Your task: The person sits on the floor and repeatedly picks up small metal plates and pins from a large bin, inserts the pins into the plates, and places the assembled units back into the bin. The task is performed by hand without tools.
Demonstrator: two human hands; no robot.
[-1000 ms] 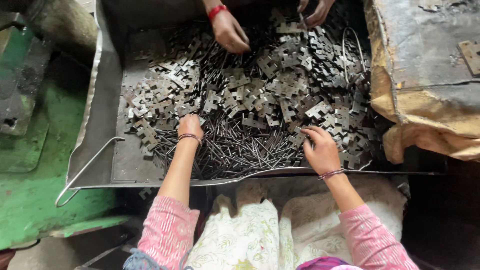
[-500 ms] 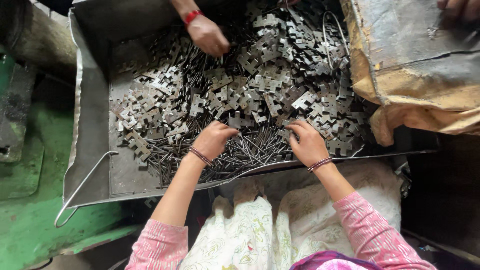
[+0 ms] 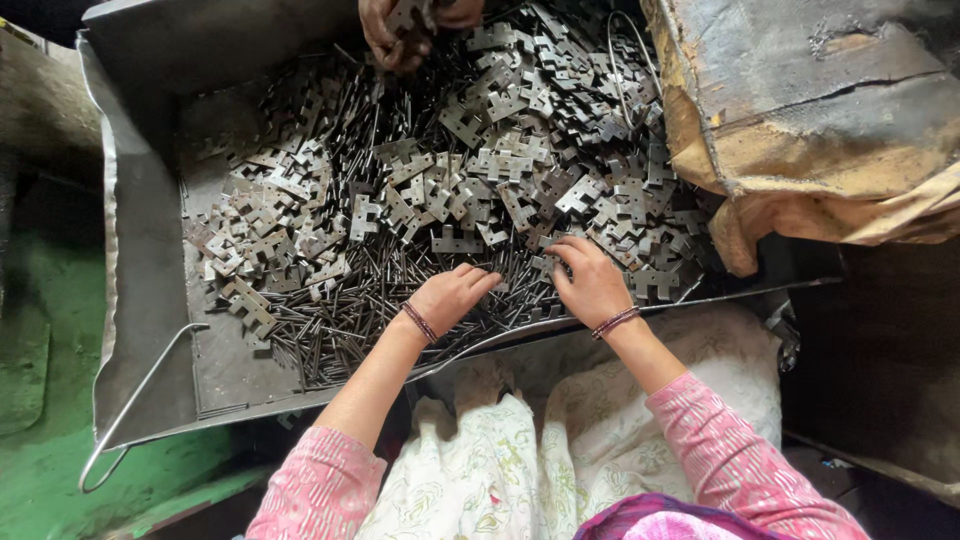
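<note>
A big grey metal tray [image 3: 140,300] holds a heap of flat notched metal hinge plates [image 3: 480,170] and a pile of thin dark metal pins [image 3: 350,320] along its near side. My left hand [image 3: 450,295] lies palm down on the pins, fingers together and pointing right. My right hand [image 3: 590,280] rests beside it on the pins and plates, fingers curled down into them. Whether either hand grips a piece is hidden. Both wrists wear thin bangles, and the sleeves are pink.
Another person's hands [image 3: 400,30] pick at the plates at the tray's far edge. A worn tan sack [image 3: 820,120] lies over the tray's right side. A wire handle [image 3: 140,400] sticks out at the tray's near left corner. Green floor [image 3: 50,400] shows at left.
Both my hands have moved right and closer together over the pins. The view has shifted. The other person's hand has moved toward the tray's far edge.
</note>
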